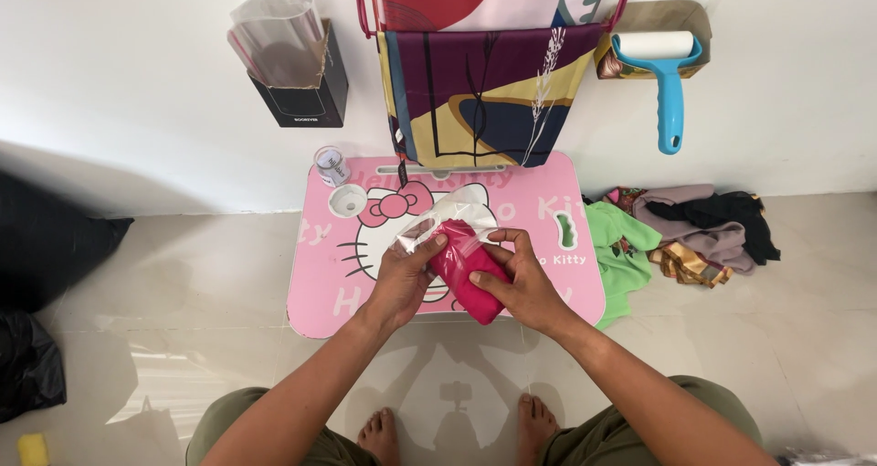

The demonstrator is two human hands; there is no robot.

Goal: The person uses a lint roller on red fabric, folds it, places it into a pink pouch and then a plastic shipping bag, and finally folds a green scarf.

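A folded magenta cloth [464, 276] sits partly inside a clear plastic bag [445, 217] above a small pink lap table [315, 288]. My left hand [405, 277] grips the bag's edge and the cloth's left side. My right hand [519, 279] holds the cloth from the right, thumb on its lower end. The bag's open upper part sticks out past my fingers toward the wall.
A roll of tape [332, 165] stands at the table's back left by a round cup hole [347, 200]. Patterned fabric [480, 87] hangs on the wall; a black box of clear bags [294, 59], a blue lint roller [665, 73], a clothes pile [681, 233], black bags [41, 274].
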